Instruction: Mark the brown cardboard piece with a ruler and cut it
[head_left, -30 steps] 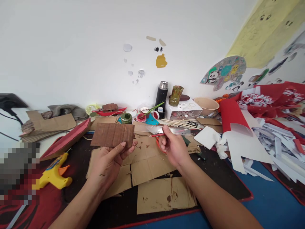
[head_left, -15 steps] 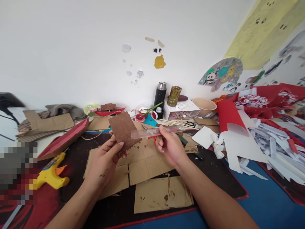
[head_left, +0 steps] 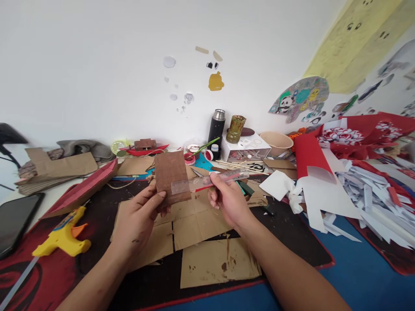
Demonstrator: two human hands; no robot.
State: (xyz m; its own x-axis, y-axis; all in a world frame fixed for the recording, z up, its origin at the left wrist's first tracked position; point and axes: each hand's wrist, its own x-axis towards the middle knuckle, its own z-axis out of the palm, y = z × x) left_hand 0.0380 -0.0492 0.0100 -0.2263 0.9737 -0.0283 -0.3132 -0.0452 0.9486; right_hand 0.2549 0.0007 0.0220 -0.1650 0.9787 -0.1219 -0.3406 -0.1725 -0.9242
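Observation:
My left hand (head_left: 138, 214) is closed on the lower left corner of a brown-painted piece of cardboard (head_left: 170, 170), held up off the mat. My right hand (head_left: 228, 198) is closed around a clear plastic ruler (head_left: 183, 186), thumb on top. The ruler's left end overlaps the front of the brown cardboard; I cannot tell whether they touch. Something red, partly hidden, shows along the ruler by my right fingers. Beneath both hands lie flat cardboard pieces (head_left: 201, 224), and a paint-stained cardboard sheet (head_left: 220, 263) lies nearer me.
A yellow glue gun (head_left: 65, 237) and a phone (head_left: 19, 220) lie at left, near a pink-lined cardboard boat hull (head_left: 81, 190). At the back stand a black flask (head_left: 216, 131), paint pots (head_left: 189, 159) and a beige bowl (head_left: 277, 144). Paper strips (head_left: 376, 203) heap at right.
My left hand has turned the brown cardboard more upright. The ruler's left end now reaches further over it. The view has shifted slightly.

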